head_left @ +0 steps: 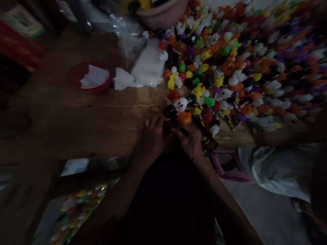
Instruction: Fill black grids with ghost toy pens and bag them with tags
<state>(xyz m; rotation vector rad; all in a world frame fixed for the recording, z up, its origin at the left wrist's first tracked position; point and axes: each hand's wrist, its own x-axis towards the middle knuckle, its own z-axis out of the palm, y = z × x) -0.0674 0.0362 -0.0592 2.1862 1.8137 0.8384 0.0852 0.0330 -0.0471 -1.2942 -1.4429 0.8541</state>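
At the front edge of the wooden table, my left hand is closed with its fingers bent. My right hand sits just to its right, thumb reaching toward the left hand, fingers curled. Whatever lies between them is too dark to make out. A black openwork plastic rack runs beneath and beside my right hand. Right above the hands are small toy heads: a white one with a black-dotted face, an orange one and a black one.
A big heap of colourful toy figures covers the table's right side. Leftward lie a red bowl with white paper and a clear plastic bag. A pink tub stands behind. Below are a pink stool and a whitish sack.
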